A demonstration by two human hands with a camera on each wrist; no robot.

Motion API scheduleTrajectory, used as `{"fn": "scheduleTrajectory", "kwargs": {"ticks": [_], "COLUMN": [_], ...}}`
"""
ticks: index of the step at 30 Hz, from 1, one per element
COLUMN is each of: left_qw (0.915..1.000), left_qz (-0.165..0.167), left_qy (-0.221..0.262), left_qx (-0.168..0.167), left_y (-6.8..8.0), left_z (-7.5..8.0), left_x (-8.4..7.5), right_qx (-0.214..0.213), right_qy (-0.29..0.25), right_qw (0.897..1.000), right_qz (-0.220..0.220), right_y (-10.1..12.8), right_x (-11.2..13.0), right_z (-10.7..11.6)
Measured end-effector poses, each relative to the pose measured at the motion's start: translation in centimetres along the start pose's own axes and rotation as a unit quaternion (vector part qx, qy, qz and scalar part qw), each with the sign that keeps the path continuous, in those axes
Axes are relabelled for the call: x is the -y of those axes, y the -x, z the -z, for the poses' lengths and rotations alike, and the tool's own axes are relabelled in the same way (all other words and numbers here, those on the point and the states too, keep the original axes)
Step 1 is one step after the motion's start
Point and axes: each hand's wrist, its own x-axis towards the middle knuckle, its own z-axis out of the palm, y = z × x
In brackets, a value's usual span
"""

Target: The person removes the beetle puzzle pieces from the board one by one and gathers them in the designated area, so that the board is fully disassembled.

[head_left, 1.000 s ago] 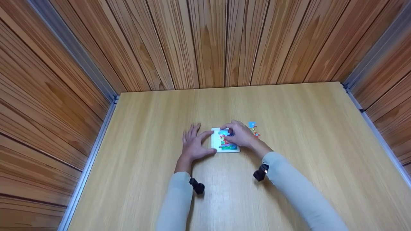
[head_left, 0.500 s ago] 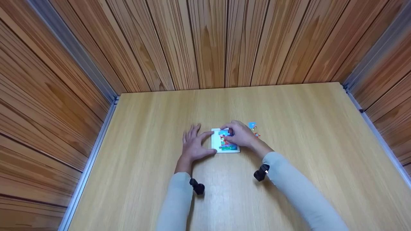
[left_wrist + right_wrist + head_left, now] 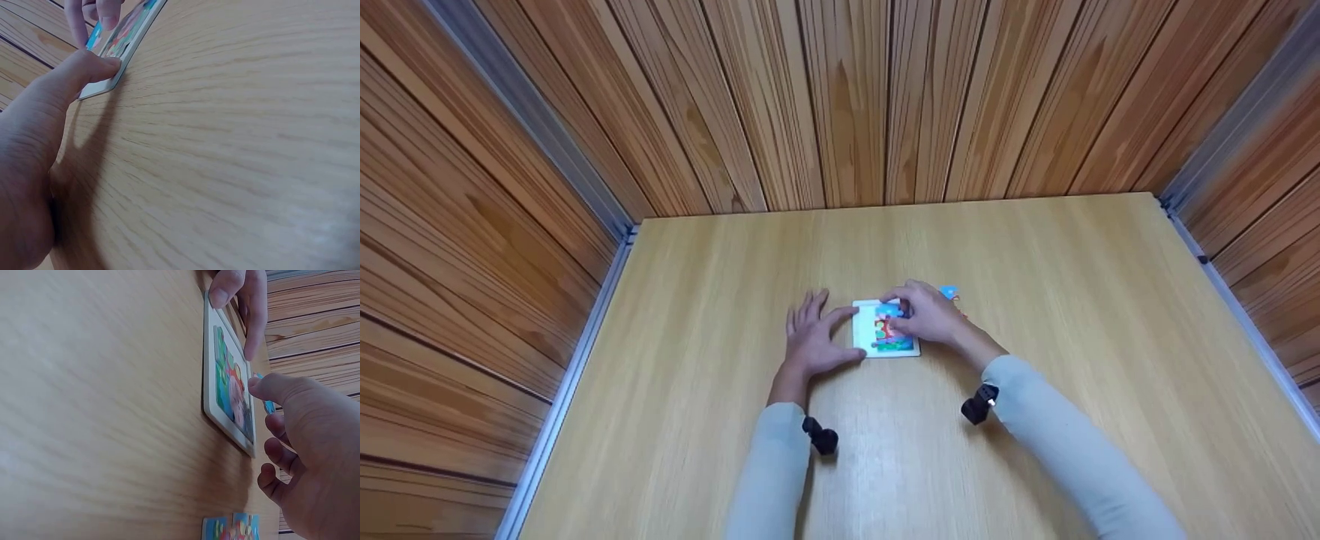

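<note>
A small white-framed puzzle board [image 3: 885,341] with a colourful picture lies flat mid-table; it also shows in the left wrist view [image 3: 125,46] and the right wrist view [image 3: 228,391]. My left hand [image 3: 810,339] lies flat on the table with fingers spread, its thumb [image 3: 84,67] pressed against the board's left edge. My right hand [image 3: 928,316] hovers over the board's far right part, fingers curled, and pinches a blue puzzle piece [image 3: 269,406] at the picture's top. Loose puzzle pieces [image 3: 950,292] lie just right of the board, partly hidden by that hand.
The light wooden table [image 3: 1035,270] is boxed in by wood-panelled walls [image 3: 847,97] at the back and both sides. More loose pieces [image 3: 232,530] show near my right wrist. Bare tabletop stretches all round the board.
My right hand and forearm have drifted slightly right and away, now hiding more of the loose pieces. The left hand and board stay where they were.
</note>
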Motion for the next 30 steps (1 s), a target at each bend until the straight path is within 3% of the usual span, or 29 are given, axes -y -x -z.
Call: {"fn": "scheduleTrajectory", "kwargs": {"ticks": [11,16,30], "left_qw": [1.0000,0.9999,0.9998], "left_qz": [0.000,-0.007,-0.018], "left_qy": [-0.004,-0.008,0.001], "left_qx": [0.007,0.010,0.002], "left_y": [0.2,0.3,-0.2], "left_z": [0.2,0.4,-0.1], "left_x": [-0.2,-0.4,0.5], "right_qx": [-0.009,-0.014,-0.026], "right_qy": [0.008,0.002,0.018], "right_qw": [1.000,1.000,0.999], "right_qz": [0.002,-0.017,-0.021], "right_y": [0.7,1.0,1.9], "right_x": [-1.0,-1.3,-3.3], "right_z": [1.3,1.9,2.9]}}
